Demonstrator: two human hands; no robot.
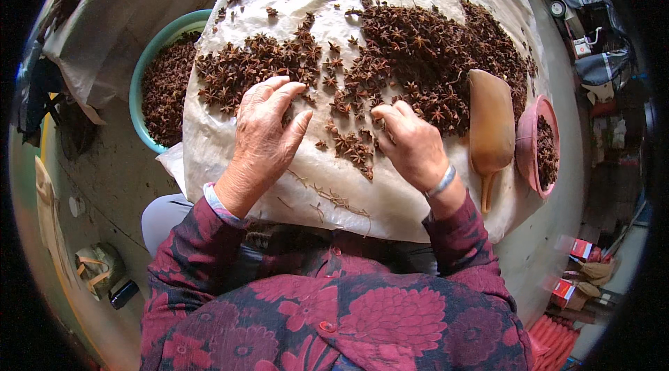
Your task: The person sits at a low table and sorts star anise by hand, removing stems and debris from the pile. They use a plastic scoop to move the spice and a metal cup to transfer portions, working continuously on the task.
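Dried star anise lies in heaps over a table covered with a whitish sheet (pixel 390 197). My left hand (pixel 265 124) rests at the near edge of the left star anise heap (pixel 251 61), its fingers apart and no piece visible in them. My right hand (pixel 411 141), a band round its wrist, is beside the loose pieces in the middle. Its thumb and fingers are pinched together; whatever is between them is hidden. Beyond it spreads the bigger star anise heap (pixel 418 43). Between my hands lies a small cluster of star anise (pixel 352 147).
A tan scoop (pixel 490 120) lies right of my right hand, handle toward me. Beside it stands a pink bowl (pixel 526 137) with dark pieces inside. A green basin (pixel 139 85) full of brown pieces sits left of the table. Thin stalks (pixel 334 198) lie near the front edge.
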